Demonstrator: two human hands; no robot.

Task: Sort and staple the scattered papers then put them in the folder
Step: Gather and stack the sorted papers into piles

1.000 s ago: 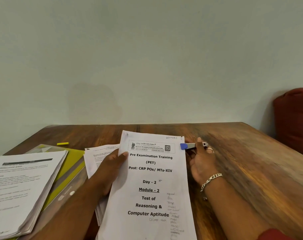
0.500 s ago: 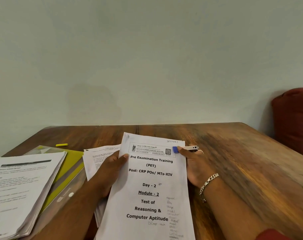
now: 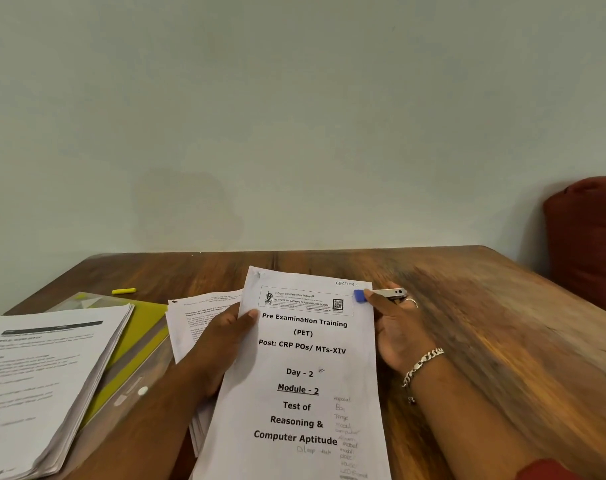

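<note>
While left hand (image 3: 222,344) grips booklet (image 3: 305,375) | right hand (image 3: 395,327) holds stapler (image 3: 381,294)

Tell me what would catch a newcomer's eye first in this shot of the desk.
First, the white booklet headed "Pre Examination Training" at centre, held at its left edge by the left hand. Next, the blue-tipped stapler in the right hand, its blue end at the booklet's upper right edge. Off to the left, a thick paper stack lies over a yellow folder on the wooden table.
</note>
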